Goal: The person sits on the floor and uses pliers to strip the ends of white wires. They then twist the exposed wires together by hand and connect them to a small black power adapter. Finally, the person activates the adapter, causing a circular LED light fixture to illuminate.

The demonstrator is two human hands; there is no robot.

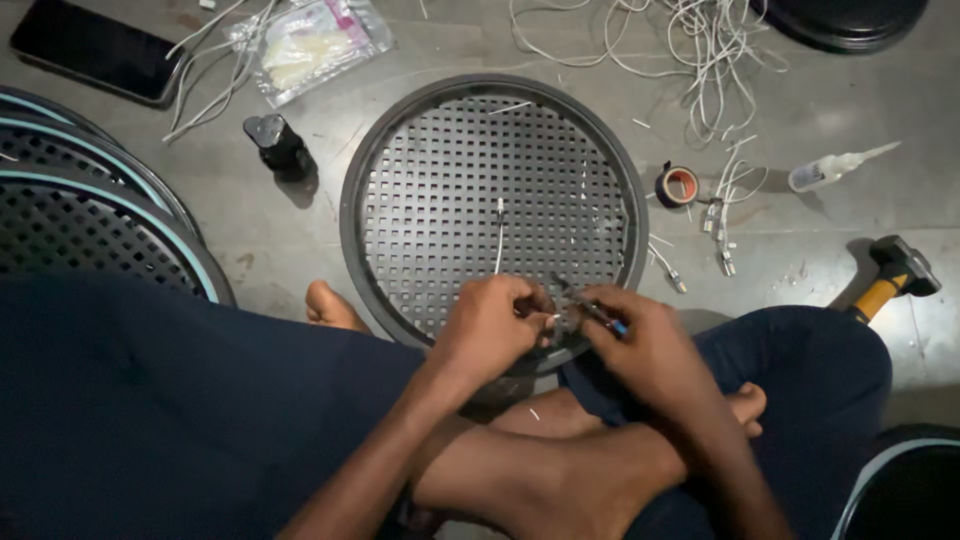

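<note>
Left hand (490, 325): fingers pressed together, pinching the near end of a thin white wire (499, 240). The wire runs up toward 12 o'clock across the round black grille (400, 130), ending in a small pale plug near the grille's middle.

Right hand (640, 345): fingers closed around a small tool with a blue grip (603, 318), its metal tip pointing toward 10 o'clock, meeting the wire end just beside the left fingertips. Exact kind of tool too small to tell. Both hands work over the grille's near rim, at 6 o'clock of it.

Person sits cross-legged on the grey floor (850, 210), dark blue trousers, bare feet under the wrists.

Outward from the grille:
- 3 o'clock: roll of dark tape (677, 186), then short white wire pieces with plugs (722, 215).
- 2 o'clock: small clear glue bottle (835, 168) with a long nozzle, lying flat.
- 4 o'clock: hammer (893, 275), black head, yellow handle, partly behind the right knee.
- 1 o'clock: loose tangle of white wires (700, 50).
- 10 o'clock: small black capped bottle (280, 148), upright.
- 11 o'clock: clear bag of pale pieces (305, 45); a dark phone (95, 50) farther left.
- 9 o'clock: stacked grilles with pale blue rims (80, 200).
</note>
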